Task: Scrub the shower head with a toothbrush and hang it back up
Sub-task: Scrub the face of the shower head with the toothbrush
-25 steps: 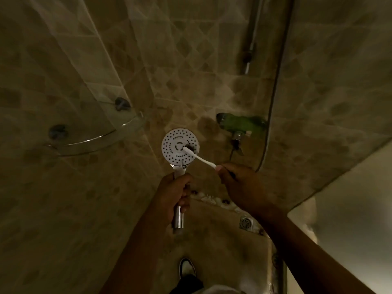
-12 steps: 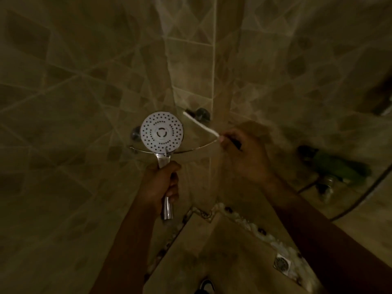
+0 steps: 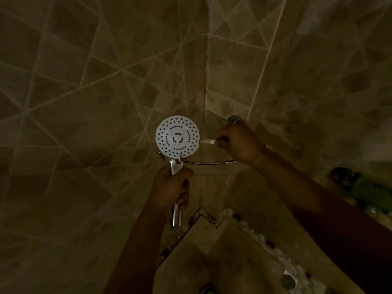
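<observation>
We see a dim, tiled shower corner from above, with both bare arms reaching up from the bottom of the frame. Our left hand (image 3: 172, 187), just below the middle of the frame, has its grip wrapped firmly round the chrome handle of the round white-faced shower head with dark nozzle holes (image 3: 177, 136). The head stands upright above the fist, its spray face turned toward the camera, and the end of the handle sticks out below the fingers.

Our right hand (image 3: 238, 143), right of centre, is clenched on the thin white plastic toothbrush (image 3: 209, 141). Only a short, blurred pale length shows left of the fingers, pointing toward the rim of the shower head. It lies just beside the rim, and we cannot tell whether it touches it.

Behind both hands a curved glass corner shelf with a metal rim (image 3: 212, 163) spans the corner of the beige tiled walls (image 3: 95, 81), with a round metal mount (image 3: 234, 118) visible just above the right hand. At the right edge sits a green object (image 3: 371, 194) on the wall fitting, too dark to make out. In the lower right, a small round metal floor drain (image 3: 287, 280) lies beside a strip of pebbles (image 3: 254, 232) bordering the floor.
</observation>
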